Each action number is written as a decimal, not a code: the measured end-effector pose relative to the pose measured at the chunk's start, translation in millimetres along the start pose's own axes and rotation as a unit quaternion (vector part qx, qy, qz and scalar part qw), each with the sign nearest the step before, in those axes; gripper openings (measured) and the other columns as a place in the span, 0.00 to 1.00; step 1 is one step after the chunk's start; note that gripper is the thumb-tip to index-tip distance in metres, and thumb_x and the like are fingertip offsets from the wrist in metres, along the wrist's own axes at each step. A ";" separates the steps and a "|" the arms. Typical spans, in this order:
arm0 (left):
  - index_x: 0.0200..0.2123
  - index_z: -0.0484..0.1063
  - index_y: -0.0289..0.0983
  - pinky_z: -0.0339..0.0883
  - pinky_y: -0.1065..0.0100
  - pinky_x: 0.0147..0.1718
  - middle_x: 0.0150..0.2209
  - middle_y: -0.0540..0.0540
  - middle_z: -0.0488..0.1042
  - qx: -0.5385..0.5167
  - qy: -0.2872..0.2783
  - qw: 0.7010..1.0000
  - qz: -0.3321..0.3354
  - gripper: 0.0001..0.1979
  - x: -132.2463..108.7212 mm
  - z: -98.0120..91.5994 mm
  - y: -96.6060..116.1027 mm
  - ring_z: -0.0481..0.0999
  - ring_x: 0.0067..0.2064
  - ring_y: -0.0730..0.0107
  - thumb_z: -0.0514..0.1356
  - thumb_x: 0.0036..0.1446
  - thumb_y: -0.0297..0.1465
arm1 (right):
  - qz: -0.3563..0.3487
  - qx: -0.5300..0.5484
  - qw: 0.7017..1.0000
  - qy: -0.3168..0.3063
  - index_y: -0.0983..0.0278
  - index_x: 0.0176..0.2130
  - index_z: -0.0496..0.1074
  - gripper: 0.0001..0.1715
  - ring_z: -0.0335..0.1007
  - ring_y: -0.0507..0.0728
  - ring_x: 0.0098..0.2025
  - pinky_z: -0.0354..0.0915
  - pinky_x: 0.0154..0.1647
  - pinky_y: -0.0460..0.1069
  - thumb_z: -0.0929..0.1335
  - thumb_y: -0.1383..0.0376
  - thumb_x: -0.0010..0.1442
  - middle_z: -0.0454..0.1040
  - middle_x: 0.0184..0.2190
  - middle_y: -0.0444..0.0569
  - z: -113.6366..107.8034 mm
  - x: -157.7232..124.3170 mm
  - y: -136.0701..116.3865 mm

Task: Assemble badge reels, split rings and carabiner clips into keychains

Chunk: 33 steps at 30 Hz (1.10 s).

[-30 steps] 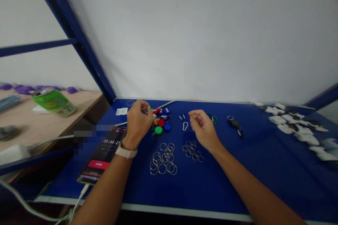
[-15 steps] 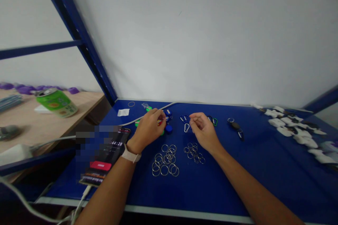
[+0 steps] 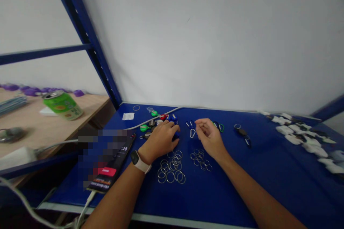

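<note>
My left hand [image 3: 160, 139] lies palm down on a heap of round coloured badge reels [image 3: 158, 120], its fingers bent together over a blue reel [image 3: 176, 136]; what they grip is hidden. My right hand [image 3: 209, 134] is a little to the right, fingers curled into a pinch beside the small carabiners [image 3: 191, 129]; I cannot see what is in the pinch. A pile of larger key rings [image 3: 172, 169] lies just below my left hand. A pile of smaller rings [image 3: 200, 157] sits under my right wrist. All of it rests on a blue table [image 3: 242, 186].
A phone [image 3: 111, 164] with a cable lies at the left of the table. A black reel [image 3: 242, 133] and a green carabiner [image 3: 220, 127] lie right of my hands. White pieces [image 3: 303, 132] fill the far right. A green can [image 3: 62, 105] lies on the wooden table at left.
My left hand has dropped from a raised pinch at the heap's left, moved right and settled flat on the reels. My right hand has barely moved. The view shifted slightly.
</note>
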<state>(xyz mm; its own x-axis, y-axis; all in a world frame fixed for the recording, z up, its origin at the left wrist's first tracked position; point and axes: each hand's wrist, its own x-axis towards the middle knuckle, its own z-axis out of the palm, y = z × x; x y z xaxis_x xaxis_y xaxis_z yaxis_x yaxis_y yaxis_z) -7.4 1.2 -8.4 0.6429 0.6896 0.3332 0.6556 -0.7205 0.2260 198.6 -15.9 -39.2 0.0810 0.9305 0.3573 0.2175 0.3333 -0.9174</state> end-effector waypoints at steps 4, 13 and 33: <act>0.43 0.73 0.37 0.69 0.53 0.49 0.42 0.41 0.74 -0.022 -0.013 1.000 0.003 0.11 -0.3 -0.9 2.9 0.73 0.47 0.55 0.65 0.55 0.29 | -0.002 0.002 1.000 0.000 0.62 0.41 0.67 0.12 0.60 0.50 0.22 0.56 0.22 0.47 0.67 0.57 0.62 0.66 0.26 0.42 1.0 -0.2 0.9; 0.44 0.72 0.37 0.70 0.56 0.47 0.42 0.41 0.74 -0.030 -0.018 0.999 0.024 0.09 -1.3 3.7 0.8 0.75 0.45 0.57 0.60 0.59 0.26 | 0.000 0.006 1.000 -0.004 0.62 0.41 0.67 0.12 0.59 0.51 0.22 0.55 0.22 0.47 0.67 0.57 0.62 0.65 0.25 0.41 0.8 -0.5 -0.4; 0.50 0.71 0.37 0.70 0.56 0.52 0.47 0.41 0.74 -0.101 0.027 0.994 0.030 0.16 0.8 4.3 2.6 0.74 0.50 0.61 0.53 0.61 0.20 | 0.009 -0.005 0.999 -0.041 0.61 0.38 0.69 0.09 0.58 0.51 0.21 0.54 0.22 0.47 0.67 0.58 0.62 0.64 0.22 0.40 -3.2 -1.0 -0.7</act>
<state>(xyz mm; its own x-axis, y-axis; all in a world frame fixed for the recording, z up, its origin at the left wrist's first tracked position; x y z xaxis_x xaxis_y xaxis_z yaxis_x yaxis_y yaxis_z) -3.4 0.2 -11.5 0.6529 0.6437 0.3991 0.5206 -0.7642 0.3808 201.5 -17.5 -38.4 0.0053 0.9459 0.3244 0.2267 0.3148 -0.9217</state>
